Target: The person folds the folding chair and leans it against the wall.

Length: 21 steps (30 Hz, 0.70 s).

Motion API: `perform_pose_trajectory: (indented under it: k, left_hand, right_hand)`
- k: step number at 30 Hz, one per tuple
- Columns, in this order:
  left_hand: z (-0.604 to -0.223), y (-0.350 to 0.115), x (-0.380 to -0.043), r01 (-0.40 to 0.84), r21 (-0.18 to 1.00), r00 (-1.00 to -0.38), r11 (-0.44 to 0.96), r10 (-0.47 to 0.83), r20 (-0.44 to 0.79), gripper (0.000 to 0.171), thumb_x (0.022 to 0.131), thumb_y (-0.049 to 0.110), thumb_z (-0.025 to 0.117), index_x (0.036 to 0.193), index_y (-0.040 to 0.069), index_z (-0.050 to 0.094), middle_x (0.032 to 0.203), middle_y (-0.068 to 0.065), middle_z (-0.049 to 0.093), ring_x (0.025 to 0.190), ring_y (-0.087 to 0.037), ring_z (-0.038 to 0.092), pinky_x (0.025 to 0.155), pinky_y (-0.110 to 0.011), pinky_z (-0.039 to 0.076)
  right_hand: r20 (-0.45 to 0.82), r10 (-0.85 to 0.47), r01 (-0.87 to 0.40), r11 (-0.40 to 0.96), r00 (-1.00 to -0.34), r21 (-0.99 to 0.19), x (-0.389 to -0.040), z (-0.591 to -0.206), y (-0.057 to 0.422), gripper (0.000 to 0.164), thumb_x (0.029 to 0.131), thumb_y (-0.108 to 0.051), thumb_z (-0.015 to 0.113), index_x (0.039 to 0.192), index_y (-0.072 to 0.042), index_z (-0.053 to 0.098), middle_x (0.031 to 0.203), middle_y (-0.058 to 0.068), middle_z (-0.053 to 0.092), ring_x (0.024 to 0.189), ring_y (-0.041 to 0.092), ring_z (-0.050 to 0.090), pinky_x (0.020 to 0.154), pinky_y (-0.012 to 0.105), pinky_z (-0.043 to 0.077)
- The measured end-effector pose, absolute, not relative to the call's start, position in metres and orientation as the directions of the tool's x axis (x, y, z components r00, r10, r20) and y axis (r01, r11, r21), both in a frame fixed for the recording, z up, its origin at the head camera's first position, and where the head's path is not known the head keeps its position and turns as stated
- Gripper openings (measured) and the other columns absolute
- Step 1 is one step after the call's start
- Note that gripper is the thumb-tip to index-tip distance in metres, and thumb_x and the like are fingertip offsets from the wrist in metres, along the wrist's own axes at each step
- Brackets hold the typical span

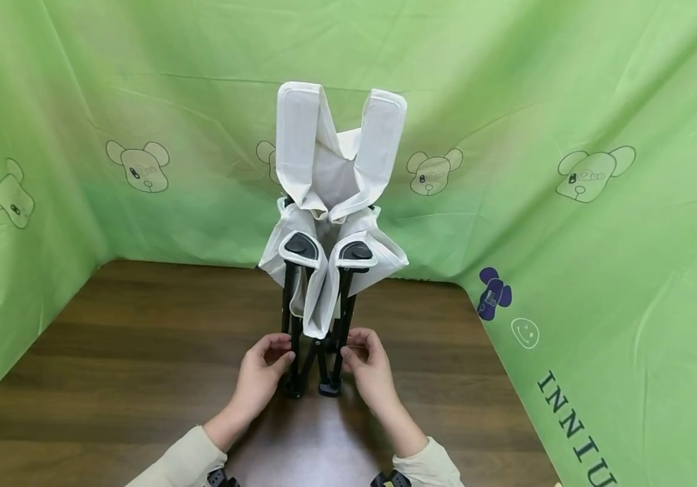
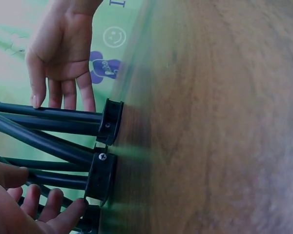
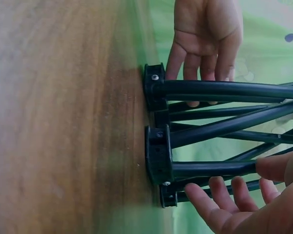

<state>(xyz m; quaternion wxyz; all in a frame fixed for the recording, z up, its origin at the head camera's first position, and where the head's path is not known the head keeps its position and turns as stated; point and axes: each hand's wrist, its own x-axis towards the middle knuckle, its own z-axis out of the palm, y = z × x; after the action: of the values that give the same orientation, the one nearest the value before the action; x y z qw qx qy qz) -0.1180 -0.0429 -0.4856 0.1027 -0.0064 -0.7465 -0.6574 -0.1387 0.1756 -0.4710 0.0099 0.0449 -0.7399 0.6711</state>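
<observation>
A small folding chair [image 1: 296, 135] of white fabric on a black tube frame stands upright and mostly folded on the wooden table. Its backrest rises at the far side, and the seat fabric [image 1: 318, 311] sags in a fold between the legs. My left hand [image 1: 256, 380] holds the left legs low down, thumb on the front tube and fingers behind. On the other side my right hand [image 1: 373, 382] holds the right legs the same way. Crossed black tubes [image 3: 224, 127] and plastic feet [image 2: 100, 178] show close up in the wrist views; the feet rest on the tabletop.
A green cloth [image 1: 202, 122] printed with bear heads hangs behind the table and along both sides. The brown wooden tabletop [image 1: 141, 352] extends to the left and right of the chair. Dark wrist devices [image 1: 391, 479] sit at both cuffs.
</observation>
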Motion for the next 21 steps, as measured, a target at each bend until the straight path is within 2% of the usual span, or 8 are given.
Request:
perform_pose_trajectory:
  k: [7,21]
  left_hand:
    - [-0.4841,-0.0397,-0.118,0.139,0.989,-0.983,0.05,-0.118,0.144,0.028,0.089,-0.007,0.073,0.116,0.002,0.069,0.107,-0.016,0.069,0.091,-0.023,0.068,0.072,-0.033,0.063]
    - [-0.486,-0.0374,-0.1196,0.173,0.976,-0.97,0.131,-0.149,0.192,0.024,0.089,-0.009,0.073,0.111,0.001,0.07,0.101,-0.016,0.07,0.089,-0.023,0.069,0.068,-0.025,0.061]
  right_hand:
    - [0.071,-0.051,-0.075,0.095,-0.996,-0.993,-0.1358,-0.4747,0.1731,0.032,0.092,0.011,0.064,0.122,0.002,0.055,0.116,0.026,0.061,0.093,0.021,0.06,0.076,0.042,0.063]
    - [0.106,-0.008,-0.106,0.121,-0.994,-0.987,-0.1337,-0.4784,0.1688,0.028,0.092,0.008,0.067,0.117,0.001,0.058,0.109,0.022,0.062,0.091,0.024,0.06,0.073,0.044,0.064]
